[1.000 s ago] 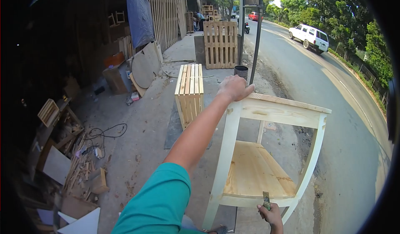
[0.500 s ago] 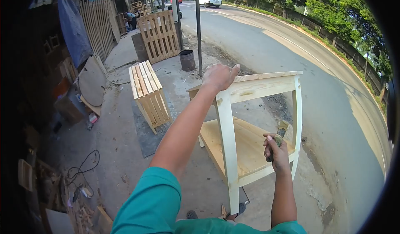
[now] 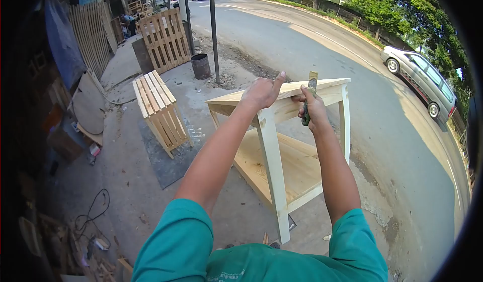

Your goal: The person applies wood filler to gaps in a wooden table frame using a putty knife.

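A small pale wooden table (image 3: 273, 161) with a lower shelf stands in front of me, tilted in view. My left hand (image 3: 262, 93) is closed at the near corner of its top, thumb sticking up; its fingertips are hidden. In my right hand (image 3: 315, 112) is a putty knife (image 3: 306, 115) with a dark green handle, its blade upward and smeared with yellowish filler. The right hand is by the front edge of the tabletop. Filler-like patches show on the table's wood.
A slatted wooden crate (image 3: 160, 112) stands on a dark mat to the left. Beyond are a metal bucket (image 3: 200, 66), a pallet (image 3: 165, 39) and a post (image 3: 214, 35). A cable (image 3: 95, 211) and wood scraps lie lower left. A silver van (image 3: 421, 78) is on the road.
My right hand has risen with the putty knife from beside the shelf to the tabletop edge. The left hand stays at the corner. The view has shifted right, and a silver van has appeared.
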{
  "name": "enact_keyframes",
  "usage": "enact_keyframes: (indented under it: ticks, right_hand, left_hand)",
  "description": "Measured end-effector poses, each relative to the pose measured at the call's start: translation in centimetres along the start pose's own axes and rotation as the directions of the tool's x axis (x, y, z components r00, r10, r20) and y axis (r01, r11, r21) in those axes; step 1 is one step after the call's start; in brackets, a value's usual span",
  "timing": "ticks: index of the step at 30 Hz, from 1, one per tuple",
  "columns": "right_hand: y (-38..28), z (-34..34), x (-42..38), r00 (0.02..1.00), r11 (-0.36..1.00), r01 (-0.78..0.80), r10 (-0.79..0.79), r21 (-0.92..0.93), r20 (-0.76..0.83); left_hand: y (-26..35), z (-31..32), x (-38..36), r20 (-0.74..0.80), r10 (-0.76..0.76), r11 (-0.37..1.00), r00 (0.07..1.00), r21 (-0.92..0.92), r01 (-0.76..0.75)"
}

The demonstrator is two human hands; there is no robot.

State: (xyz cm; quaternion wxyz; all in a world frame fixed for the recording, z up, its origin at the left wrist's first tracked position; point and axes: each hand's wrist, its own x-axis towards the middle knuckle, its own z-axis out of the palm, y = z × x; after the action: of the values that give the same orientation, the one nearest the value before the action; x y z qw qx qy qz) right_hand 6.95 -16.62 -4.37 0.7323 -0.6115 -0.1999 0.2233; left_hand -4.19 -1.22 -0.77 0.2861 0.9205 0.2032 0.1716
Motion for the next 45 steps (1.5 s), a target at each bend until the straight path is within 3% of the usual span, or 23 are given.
enact_keyframes:
  ticks: [5,7,10,13,15,17,18,19,21,23,24,25,26,27,29,32,34,35,36,38,41,43,45]
  right_hand:
    - [0.7,-1.1,-1.4,0.999,0.997,0.036,-0.038,-0.068,-0.027]
    - [-0.9,0.3,-1.4,0.998,0.994,0.030,-0.035,-0.105,-0.049]
    - [0.1,-2.0,-3.4,0.997,0.990,-0.014,0.003,-0.139,-0.078]
    - [1.2,-4.6,-6.6,0.986,0.981,-0.050,0.019,-0.189,-0.166]
    - [2.0,-6.0,-9.0,0.975,0.978,-0.070,0.025,-0.199,-0.219]
    - [3.5,-7.7,-12.0,0.967,0.983,-0.064,0.019,-0.173,-0.254]
    - [3.5,-8.4,-13.4,0.961,0.982,-0.091,0.043,-0.167,-0.274]
    - [3.8,-9.1,-14.9,0.955,0.981,-0.116,0.066,-0.158,-0.290]
    - [5.4,-11.6,-17.8,0.929,0.978,-0.156,0.097,-0.140,-0.357]
    - [8.0,-14.6,-21.7,0.881,0.975,-0.215,0.168,-0.057,-0.442]
    - [9.0,-15.7,-23.7,0.868,0.973,-0.223,0.169,-0.060,-0.468]
    - [10.1,-16.9,-25.7,0.854,0.971,-0.231,0.170,-0.064,-0.492]
    - [11.6,-18.6,-27.6,0.818,0.964,-0.264,0.202,-0.040,-0.538]
    - [13.4,-20.4,-29.4,0.778,0.954,-0.300,0.236,-0.014,-0.583]
    - [17.1,-24.2,-33.2,0.702,0.932,-0.362,0.286,0.019,-0.653]
    - [20.8,-27.2,-38.9,0.597,0.883,-0.457,0.395,0.109,-0.698]
    - [25.6,-31.3,-42.2,0.541,0.848,-0.500,0.463,0.173,-0.702]
    - [27.5,-32.9,-44.0,0.510,0.829,-0.527,0.486,0.189,-0.710]
    - [30.5,-35.7,-46.2,0.511,0.820,-0.541,0.497,0.187,-0.702]
    - [36.6,-41.0,-48.8,0.519,0.806,-0.564,0.516,0.181,-0.681]
    - [38.1,-41.9,-51.0,0.468,0.756,-0.638,0.532,0.146,-0.706]
    - [40.2,-43.7,-51.5,0.469,0.728,-0.678,0.532,0.099,-0.705]
    - [41.4,-44.9,-51.8,0.453,0.696,-0.717,0.518,0.050,-0.725]
  left_hand:
    - [0.4,1.3,-1.8,-0.027,0.030,0.973,0.999,-0.229,-0.036]
    - [-1.0,-0.4,-1.5,-0.100,0.064,0.891,0.993,-0.443,-0.102]
    - [-3.2,3.1,-3.4,-0.215,-0.064,0.645,0.974,-0.754,-0.124]
    - [-8.1,3.8,-7.8,-0.261,-0.114,0.625,0.959,-0.769,-0.135]
    - [-13.9,5.0,-11.3,-0.228,-0.217,0.691,0.949,-0.723,-0.016]
    - [-22.0,9.1,-15.9,-0.102,-0.422,0.672,0.901,-0.702,0.236]
    - [-28.4,12.1,-18.5,-0.001,-0.543,0.691,0.840,-0.569,0.446]
    - [-34.5,15.5,-22.2,0.066,-0.561,0.643,0.826,-0.594,0.484]
    - [-40.4,19.4,-32.6,0.202,-0.720,0.558,0.663,-0.398,0.728]
    - [-45.0,22.8,-44.3,0.407,-0.817,0.463,0.409,0.041,0.885]
    - [-45.2,23.5,-49.9,0.455,-0.810,0.508,0.369,0.230,0.830]
    - [-47.5,25.7,-55.8,0.524,-0.810,0.499,0.262,0.381,0.778]
    - [-46.7,25.6,-59.9,0.612,-0.782,0.457,0.118,0.434,0.776]
    - [-49.1,29.1,-66.0,0.553,-0.832,0.356,0.039,0.480,0.801]
    - [-44.3,27.0,-69.4,0.661,-0.739,0.175,-0.131,0.376,0.910]
    - [-37.3,22.9,-67.4,0.700,-0.705,0.159,-0.116,0.315,0.936]
    - [-37.6,21.7,-64.0,0.694,-0.720,0.305,-0.033,0.359,0.882]
    - [-37.8,20.5,-61.1,0.639,-0.765,0.409,0.075,0.394,0.823]
    - [-40.0,20.8,-60.2,0.508,-0.770,0.612,0.385,0.420,0.670]
    - [-37.5,16.8,-53.0,0.372,-0.776,0.615,0.509,0.268,0.741]
    - [-31.2,11.6,-45.0,0.156,-0.725,0.685,0.671,0.068,0.725]
    - [-28.7,11.1,-43.7,0.113,-0.661,0.741,0.742,-0.061,0.669]
    - [-25.1,11.6,-43.6,0.195,-0.640,0.758,0.744,-0.005,0.653]
